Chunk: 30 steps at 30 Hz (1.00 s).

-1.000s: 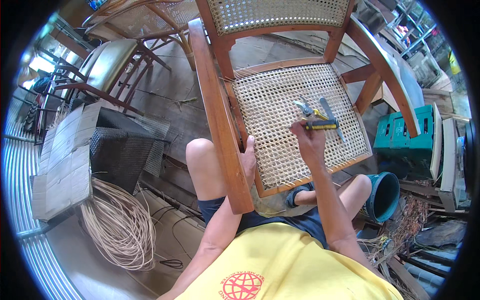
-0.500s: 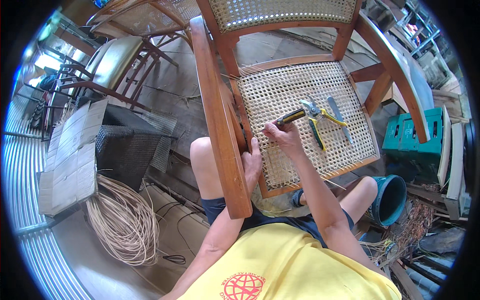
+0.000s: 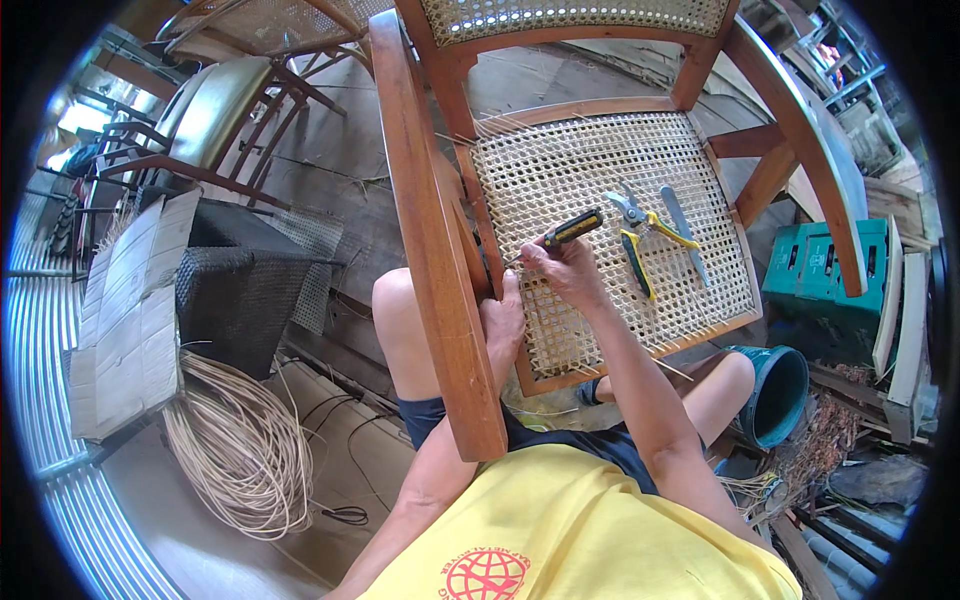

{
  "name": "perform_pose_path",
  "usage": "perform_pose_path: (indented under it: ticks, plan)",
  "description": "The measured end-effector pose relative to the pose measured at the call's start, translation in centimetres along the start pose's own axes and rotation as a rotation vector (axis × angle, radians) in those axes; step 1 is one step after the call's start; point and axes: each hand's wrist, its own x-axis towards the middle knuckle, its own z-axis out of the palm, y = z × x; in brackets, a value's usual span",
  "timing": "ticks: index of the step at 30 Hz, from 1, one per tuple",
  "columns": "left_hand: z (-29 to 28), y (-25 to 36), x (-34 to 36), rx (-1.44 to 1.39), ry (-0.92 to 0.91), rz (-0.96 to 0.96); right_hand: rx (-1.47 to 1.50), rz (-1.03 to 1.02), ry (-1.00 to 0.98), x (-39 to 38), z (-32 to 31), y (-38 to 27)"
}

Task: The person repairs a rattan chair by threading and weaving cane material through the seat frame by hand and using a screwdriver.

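Observation:
A wooden armchair with a woven cane seat (image 3: 600, 160) stands in front of me. My right hand (image 3: 565, 270) grips a screwdriver (image 3: 573, 228) with a black and yellow handle, tilted so its thin end points down and left at the seat's left edge. My left hand (image 3: 503, 322) is at that same edge, thumb up beside the tool's tip. Its fingers are curled and partly hidden by the chair's left arm (image 3: 440, 260); what they hold cannot be made out. On the cane lie pruning shears (image 3: 640, 240) with yellow and black handles and a flat grey blade-like tool (image 3: 685, 235).
A coil of cane (image 3: 240, 440) lies at lower left below a cardboard sheet (image 3: 135, 320) and a dark woven piece (image 3: 240, 290). At right stand green crates (image 3: 830, 270) and a teal bucket (image 3: 775, 400). Loose cane ends stick out along the seat's edges. Another chair (image 3: 215, 125) stands at far left.
My right hand and the screwdriver have moved slightly left, bringing the tip close to my left thumb. The whole view has shifted a little; the shears and flat tool stay on the seat.

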Motion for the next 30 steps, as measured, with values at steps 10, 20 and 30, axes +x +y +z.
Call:
perform_pose_path:
  ticks: [10,20,30]
  plan:
    - [-1.0,-0.3,-0.2,0.004,0.007,0.017,-0.648,-0.31,-0.061,-1.3,3.2,-3.9]
    - [-2.0,-0.1,-0.9,0.033,0.025,0.079,-0.784,-0.511,-0.129,-1.0,4.8,-4.2]
    - [-11.7,7.8,-9.2,0.239,-0.278,0.493,-0.894,-0.23,-0.048,-2.0,5.0,-6.6]
